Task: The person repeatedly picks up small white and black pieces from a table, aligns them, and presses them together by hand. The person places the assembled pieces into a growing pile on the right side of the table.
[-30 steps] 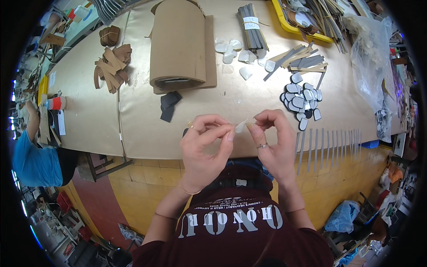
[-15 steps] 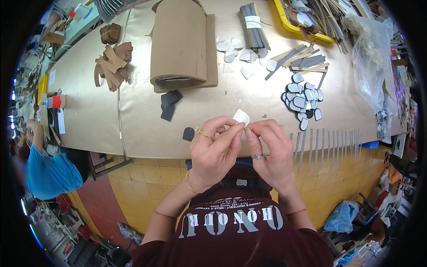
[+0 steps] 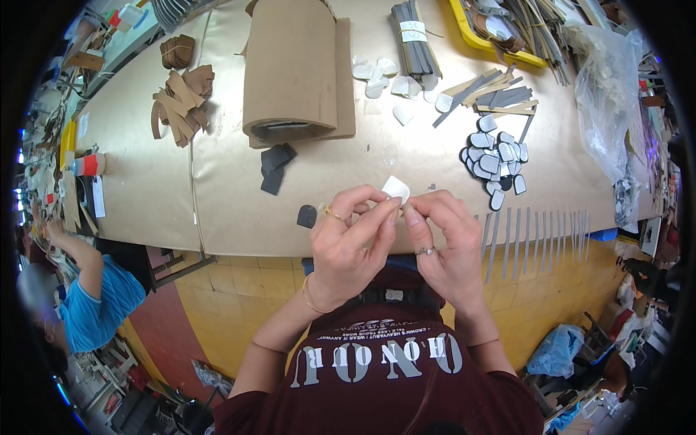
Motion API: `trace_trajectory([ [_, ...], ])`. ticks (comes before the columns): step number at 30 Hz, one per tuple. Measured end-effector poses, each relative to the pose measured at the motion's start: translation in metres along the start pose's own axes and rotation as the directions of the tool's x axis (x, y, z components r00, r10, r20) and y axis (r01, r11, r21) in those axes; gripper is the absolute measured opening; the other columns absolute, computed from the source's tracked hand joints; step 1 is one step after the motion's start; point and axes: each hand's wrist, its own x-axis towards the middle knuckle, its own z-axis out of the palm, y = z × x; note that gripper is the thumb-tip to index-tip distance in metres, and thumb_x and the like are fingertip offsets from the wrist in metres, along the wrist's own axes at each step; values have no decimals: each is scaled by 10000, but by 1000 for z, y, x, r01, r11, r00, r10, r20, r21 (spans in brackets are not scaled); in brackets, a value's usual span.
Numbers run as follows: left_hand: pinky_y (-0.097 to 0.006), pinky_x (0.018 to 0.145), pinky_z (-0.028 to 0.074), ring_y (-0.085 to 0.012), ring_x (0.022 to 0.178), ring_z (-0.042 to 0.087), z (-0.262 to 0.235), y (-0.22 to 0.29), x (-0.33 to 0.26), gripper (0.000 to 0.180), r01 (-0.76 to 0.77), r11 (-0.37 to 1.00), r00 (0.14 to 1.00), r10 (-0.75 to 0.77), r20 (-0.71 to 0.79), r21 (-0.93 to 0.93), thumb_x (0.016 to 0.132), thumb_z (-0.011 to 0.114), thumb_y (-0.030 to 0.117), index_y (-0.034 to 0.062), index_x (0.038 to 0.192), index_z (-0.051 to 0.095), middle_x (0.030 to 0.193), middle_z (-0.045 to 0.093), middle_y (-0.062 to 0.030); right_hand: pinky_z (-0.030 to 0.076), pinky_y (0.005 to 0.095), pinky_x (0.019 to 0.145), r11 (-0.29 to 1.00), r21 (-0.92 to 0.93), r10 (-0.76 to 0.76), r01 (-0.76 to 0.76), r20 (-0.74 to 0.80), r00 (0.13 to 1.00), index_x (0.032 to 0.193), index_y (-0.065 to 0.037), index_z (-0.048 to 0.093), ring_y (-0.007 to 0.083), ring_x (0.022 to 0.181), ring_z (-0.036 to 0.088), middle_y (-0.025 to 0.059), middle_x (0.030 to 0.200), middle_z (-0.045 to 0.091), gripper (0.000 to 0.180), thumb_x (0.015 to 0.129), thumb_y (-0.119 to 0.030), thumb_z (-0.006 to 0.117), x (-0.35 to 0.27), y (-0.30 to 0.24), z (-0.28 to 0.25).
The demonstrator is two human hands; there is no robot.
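Observation:
A small white piece, with one rounded end, is held up above the front edge of the table. My left hand pinches its lower edge between thumb and fingers. The fingertips of my right hand close at its lower right corner, almost touching the left thumb. What lies between the fingertips is mostly hidden. A dark rounded piece lies on the table left of my left hand. Beyond it are several overlapping dark pieces. Right of my hands, white-faced rounded pieces with dark edges are heaped together.
Thin grey strips hang in a row along the table's front edge. Farther back are a large brown roll, loose white pieces, a bundle of grey strips, brown strips and a yellow tray. A person in blue is at left.
My hands stay almost in place, and the white piece is tilted slightly differently. At left, the person in blue has shifted, with the arm now reaching toward the table.

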Motion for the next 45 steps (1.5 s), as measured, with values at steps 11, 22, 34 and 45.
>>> trace_trajectory([
  [11, -270, 561, 439, -142, 655, 553, -1, 0, 1, 293, 14, 1000, 1000, -14, 16, -18, 739, 756, -41, 60, 1014, 747, 978, 656, -47, 396, 344, 708, 999, 47, -21, 21, 6, 1000, 964, -12, 684, 245, 712, 595, 85, 839, 656, 79, 915, -72, 668, 0, 5, 0],
  [22, -276, 566, 450, -151, 653, 563, 0, -2, 1, 276, 14, 999, 1000, -13, 15, -35, 741, 757, -35, 50, 1003, 744, 957, 654, -51, 389, 337, 702, 998, 65, -28, 27, 4, 1000, 957, -7, 689, 227, 700, 597, 86, 831, 664, 76, 907, -62, 671, 2, 6, 0],
  [34, -257, 571, 464, -142, 673, 583, -1, -3, 2, 200, 105, 987, 994, -100, 43, -123, 769, 765, -8, 31, 965, 749, 954, 649, -65, 407, 337, 743, 997, -46, -60, 61, 15, 998, 911, -24, 672, 213, 709, 604, 67, 813, 660, 52, 881, -64, 686, 4, 6, 2],
  [45, -292, 686, 501, -141, 784, 604, -32, -47, 0, 182, 331, 943, 940, -328, -97, 17, 783, 756, -11, 18, 961, 731, 1034, 630, -86, 456, 290, 739, 984, 127, 125, -126, 22, 992, 898, 19, 631, 153, 759, 583, 81, 839, 639, 38, 910, -4, 603, 2, 30, -9],
])
